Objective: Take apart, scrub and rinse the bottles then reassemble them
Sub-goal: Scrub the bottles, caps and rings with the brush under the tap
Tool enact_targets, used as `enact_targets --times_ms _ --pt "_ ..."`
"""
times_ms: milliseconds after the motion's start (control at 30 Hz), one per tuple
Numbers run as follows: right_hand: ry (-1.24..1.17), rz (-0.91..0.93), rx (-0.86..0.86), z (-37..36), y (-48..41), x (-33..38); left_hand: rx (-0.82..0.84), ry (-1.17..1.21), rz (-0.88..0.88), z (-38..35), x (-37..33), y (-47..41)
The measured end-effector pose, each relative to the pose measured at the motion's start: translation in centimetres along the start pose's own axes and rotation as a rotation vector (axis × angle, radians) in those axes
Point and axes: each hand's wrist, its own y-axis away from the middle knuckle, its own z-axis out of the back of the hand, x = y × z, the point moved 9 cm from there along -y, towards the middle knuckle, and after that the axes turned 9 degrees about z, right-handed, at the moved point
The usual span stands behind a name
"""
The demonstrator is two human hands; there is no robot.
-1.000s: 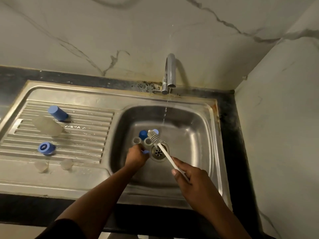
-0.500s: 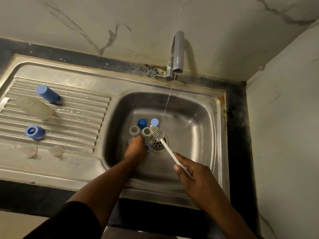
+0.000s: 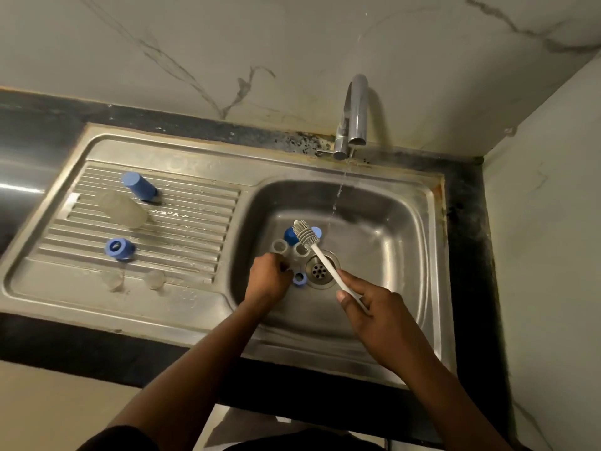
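In basin (image 3: 390, 255), right hand (image 3: 374, 314) holding brush (image 3: 320, 255), left hand (image 3: 270, 278) seemingly curled

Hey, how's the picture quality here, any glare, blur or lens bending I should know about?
Head view: dim, warm light; a glare streak on the counter at far left; wide-angle bending bows the sink rim; the left hand is motion-blurred, so whether it grips anything is unclear; the brush in the right hand looks sharper.

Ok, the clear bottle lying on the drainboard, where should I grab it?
Probably around its mid-body from above, fingers and thumb spanning its width: the clear bottle lies on its side on the drainboard, so its round wall is exposed.
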Motion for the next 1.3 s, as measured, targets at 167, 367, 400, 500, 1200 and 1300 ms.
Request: enact_targets --times_ms 167,367,400,500,1200,1300 --pt "-0.024 0.088 0.018 -1.5 -0.9 3.6 -0.141 0.159 -0.062 7.2 2.0 3.3" --pt "-0.019 0.161 0.029 -4.8 -2.6 8.2 -0.216 0.379 -0.010 15.1 7.0 6.1" --pt "-0.020 0.168 0.035 -5.2 -2.9 8.8 -0.244 0.377 0.001 16.1 7.7 6.4" --pt "-0.019 0.203 0.064 -7.1 -3.5 11.2 -0.388 0.306 0.008 19.7 10.0 7.3" --pt "0.038 0.227 0.121 -10.5 -3.6 14.7 -0.093 1.038 0.153 22.0 15.6 3.3" --pt "0.045 0.232 0.133 -10.2 -3.2 14.8 0.078 1.341 0.159 22.5 12.8 3.5"
